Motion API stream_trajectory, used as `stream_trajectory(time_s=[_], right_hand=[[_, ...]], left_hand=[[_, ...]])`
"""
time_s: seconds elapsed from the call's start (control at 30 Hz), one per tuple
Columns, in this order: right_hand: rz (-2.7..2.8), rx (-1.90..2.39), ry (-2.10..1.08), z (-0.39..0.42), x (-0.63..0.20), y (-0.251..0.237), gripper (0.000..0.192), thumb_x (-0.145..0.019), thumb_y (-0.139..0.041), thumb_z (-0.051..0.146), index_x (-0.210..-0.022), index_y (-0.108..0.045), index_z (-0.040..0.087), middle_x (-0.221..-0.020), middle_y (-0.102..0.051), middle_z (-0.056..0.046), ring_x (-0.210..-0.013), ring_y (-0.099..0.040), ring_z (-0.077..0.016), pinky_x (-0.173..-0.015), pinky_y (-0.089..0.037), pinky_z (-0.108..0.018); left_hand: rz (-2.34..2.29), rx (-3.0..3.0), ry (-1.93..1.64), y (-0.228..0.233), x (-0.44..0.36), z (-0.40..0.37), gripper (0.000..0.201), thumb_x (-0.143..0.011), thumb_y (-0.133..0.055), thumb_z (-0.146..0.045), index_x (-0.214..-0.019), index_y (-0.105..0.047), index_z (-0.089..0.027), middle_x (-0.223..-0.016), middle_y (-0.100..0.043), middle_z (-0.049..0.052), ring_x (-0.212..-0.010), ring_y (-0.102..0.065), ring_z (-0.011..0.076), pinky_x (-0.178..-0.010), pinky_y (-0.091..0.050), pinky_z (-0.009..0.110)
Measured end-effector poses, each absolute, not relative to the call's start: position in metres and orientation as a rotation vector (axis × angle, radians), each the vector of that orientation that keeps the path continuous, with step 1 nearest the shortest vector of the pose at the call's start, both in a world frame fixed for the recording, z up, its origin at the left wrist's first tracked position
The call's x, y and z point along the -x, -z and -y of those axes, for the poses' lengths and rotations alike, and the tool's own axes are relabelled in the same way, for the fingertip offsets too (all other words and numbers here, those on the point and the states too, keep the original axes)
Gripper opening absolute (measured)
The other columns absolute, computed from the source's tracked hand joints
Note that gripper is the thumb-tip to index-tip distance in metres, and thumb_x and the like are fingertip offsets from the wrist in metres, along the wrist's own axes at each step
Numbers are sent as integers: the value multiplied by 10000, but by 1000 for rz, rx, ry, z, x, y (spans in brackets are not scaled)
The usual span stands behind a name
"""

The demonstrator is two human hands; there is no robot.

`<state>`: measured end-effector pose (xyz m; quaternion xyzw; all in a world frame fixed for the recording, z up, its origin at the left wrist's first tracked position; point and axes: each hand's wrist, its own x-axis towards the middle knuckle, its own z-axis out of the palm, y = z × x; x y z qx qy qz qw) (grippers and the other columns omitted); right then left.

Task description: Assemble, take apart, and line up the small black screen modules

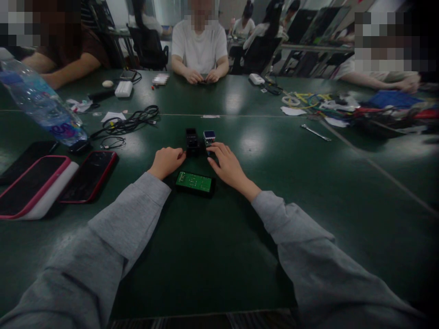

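Bare table (212, 256) is lying open along the near edge, letting a hand pass freely behind the board (194, 183). Phones (51, 183), a bottle (41, 103) and cables (130, 121) are crowding the left edge. A wrench (315, 132) and wire clutter (360, 112) are blocking the far right corner.

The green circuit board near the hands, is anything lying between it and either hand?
Nothing visible. The green circuit board lies flat on the table, just nearer the person than both hands. The left hand touches a black block, and the right hand rests by a small blue-topped part; only bare table separates them from the board.
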<state>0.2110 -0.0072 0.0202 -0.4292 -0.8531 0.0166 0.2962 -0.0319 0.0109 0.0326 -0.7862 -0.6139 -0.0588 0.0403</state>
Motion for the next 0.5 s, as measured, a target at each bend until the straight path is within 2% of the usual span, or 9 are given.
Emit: stream_trajectory(time_s=[0.17,0.5], right_hand=[[2247,1157,-25,7,-211,-20,303,-998,-416,192,-1265,-558,204,-1308,-550,-130,-1189,-550,-305,-999,-502,-513],[2254,1157,-24,6,-212,-19,336,-981,-413,148,-1283,-552,196,-1340,-556,-127,-1202,-559,-301,-982,-515,-505]], left_hand=[[1884,2408,165,-33,32,-11,438,-1012,-370,-446,-950,-731,-207,-871,-746,104,-759,-682,225,-636,-399,305],[1889,2415,180,-33,33,-11,440,-1009,-369,-449,-956,-736,-211,-866,-744,104,-752,-674,222,-639,-405,308]])
